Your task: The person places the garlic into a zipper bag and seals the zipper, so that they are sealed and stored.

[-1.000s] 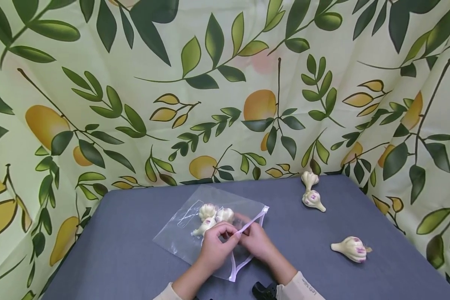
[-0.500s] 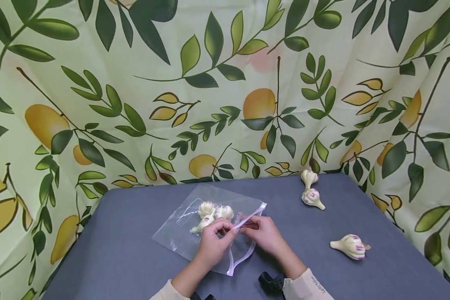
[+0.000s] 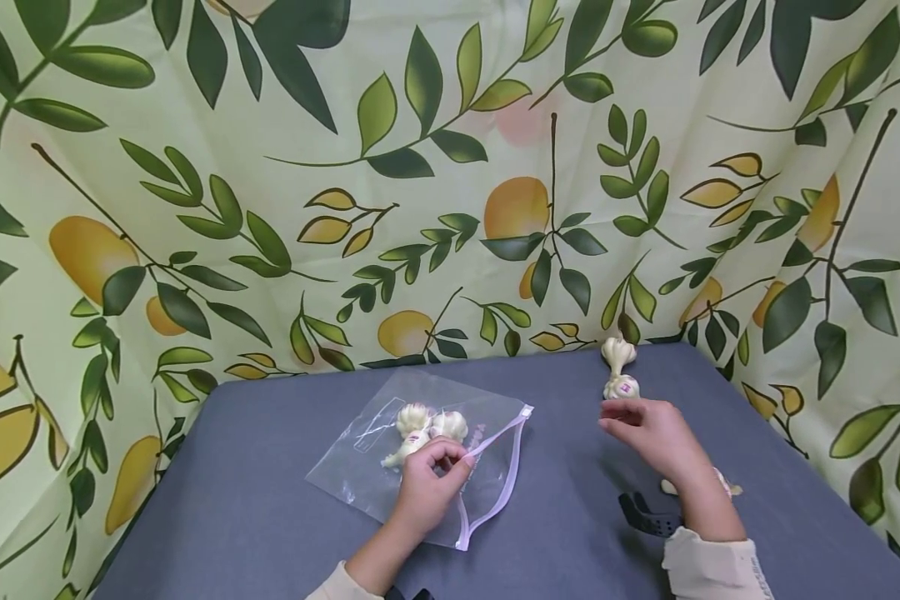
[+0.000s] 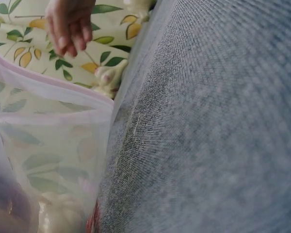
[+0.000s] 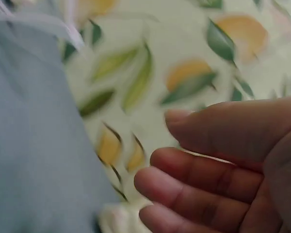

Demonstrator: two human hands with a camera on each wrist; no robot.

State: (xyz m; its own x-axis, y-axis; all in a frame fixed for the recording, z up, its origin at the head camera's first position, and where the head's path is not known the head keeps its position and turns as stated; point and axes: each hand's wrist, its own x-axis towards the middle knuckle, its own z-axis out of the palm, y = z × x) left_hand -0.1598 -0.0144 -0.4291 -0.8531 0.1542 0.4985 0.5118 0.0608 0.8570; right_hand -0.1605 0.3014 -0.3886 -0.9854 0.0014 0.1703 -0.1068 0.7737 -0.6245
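A clear zip bag with a pale pink zip edge lies on the table, and 3 garlic bulbs show inside it. My left hand pinches the bag's edge at its mouth, which gapes. To the right, my right hand is above the table and holds nothing; its fingers are loosely bent in the right wrist view. Just beyond its fingertips sits a garlic bulb, partly covered by the hand. Behind that is another garlic bulb. The right wrist partly hides a third loose garlic bulb.
A grey-blue cloth covers the table. Along its back and sides hangs a curtain printed with leaves and oranges. A black strap is on my right wrist.
My right hand has let go of the bag's mouth and moved right toward the loose garlic bulbs. The left hand stays pinching the bag's edge.
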